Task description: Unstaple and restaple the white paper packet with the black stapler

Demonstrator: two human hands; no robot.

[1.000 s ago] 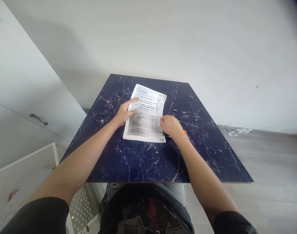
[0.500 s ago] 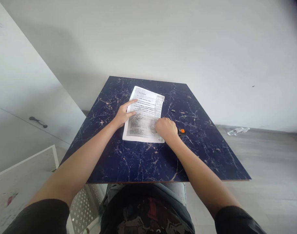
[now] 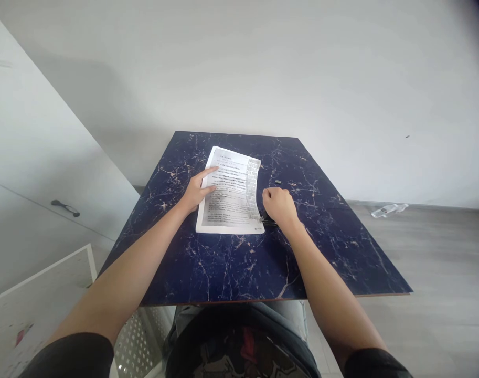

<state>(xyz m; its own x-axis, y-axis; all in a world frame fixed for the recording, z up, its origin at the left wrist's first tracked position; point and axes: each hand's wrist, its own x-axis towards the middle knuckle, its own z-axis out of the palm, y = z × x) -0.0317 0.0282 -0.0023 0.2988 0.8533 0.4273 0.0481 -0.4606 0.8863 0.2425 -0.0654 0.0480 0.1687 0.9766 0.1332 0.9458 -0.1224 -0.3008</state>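
Observation:
A white sheaf of printed paper (image 3: 231, 197) lies slightly tilted on the dark blue marbled table (image 3: 223, 268), its right edge curving. My left hand (image 3: 195, 190) grips its left edge, thumb and index finger on top and the other fingers hidden at the edge. Just right of the paper, my right hand (image 3: 281, 206) is closed like a fist, apart from the sheet's upper part. What its fingers hold, if anything, is hidden. Below that hand a thin black item (image 3: 269, 220) shows partly, close to the paper's lower right corner.
A small dark piece (image 3: 277, 181) sits on the table beyond my right hand. Left stands a white cabinet with a dark handle (image 3: 65, 208). A crumpled clear plastic wrapper (image 3: 389, 210) lies on the floor by the wall. A white perforated container (image 3: 139, 344) is below the table's front left.
My right hand has moved right, off the paper's right edge, and now covers the black and orange object that showed beside it. My left hand keeps its grip. The view has shifted slightly.

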